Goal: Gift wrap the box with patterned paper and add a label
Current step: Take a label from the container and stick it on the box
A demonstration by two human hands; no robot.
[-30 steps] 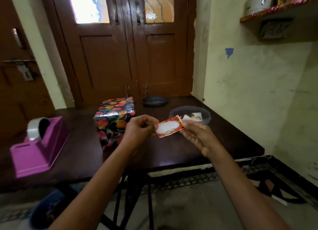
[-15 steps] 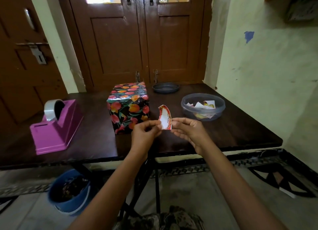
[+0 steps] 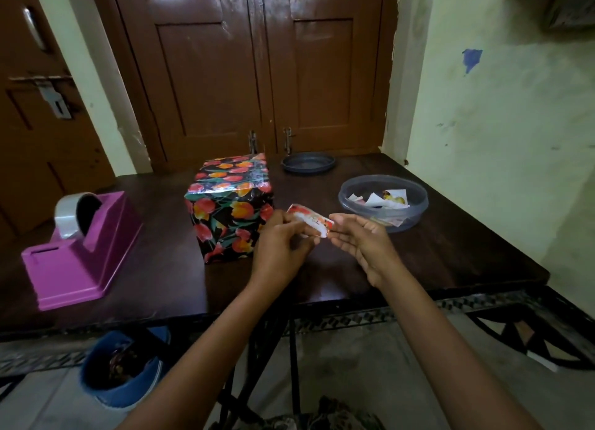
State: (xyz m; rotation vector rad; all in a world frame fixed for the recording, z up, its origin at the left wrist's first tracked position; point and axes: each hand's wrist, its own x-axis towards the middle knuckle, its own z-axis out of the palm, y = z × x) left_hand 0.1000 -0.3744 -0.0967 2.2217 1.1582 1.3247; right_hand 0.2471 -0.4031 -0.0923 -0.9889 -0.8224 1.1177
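Both hands pinch the label [image 3: 310, 223] between them, left hand [image 3: 280, 246] at its near-left end, right hand [image 3: 360, 244] at its right end; just left of the grip stands the wrapped box [image 3: 230, 204]; right of it, a plastic container [image 3: 383, 206].

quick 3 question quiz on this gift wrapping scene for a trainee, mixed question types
1. True or false: the left hand and right hand both pinch the label.
2. What stands at the left end of the table? A) clear tub B) purple tape dispenser C) dark lid
3. What pattern covers the wrapped box?

Key: 1 true; 2 B; 3 red and orange flowers on black.
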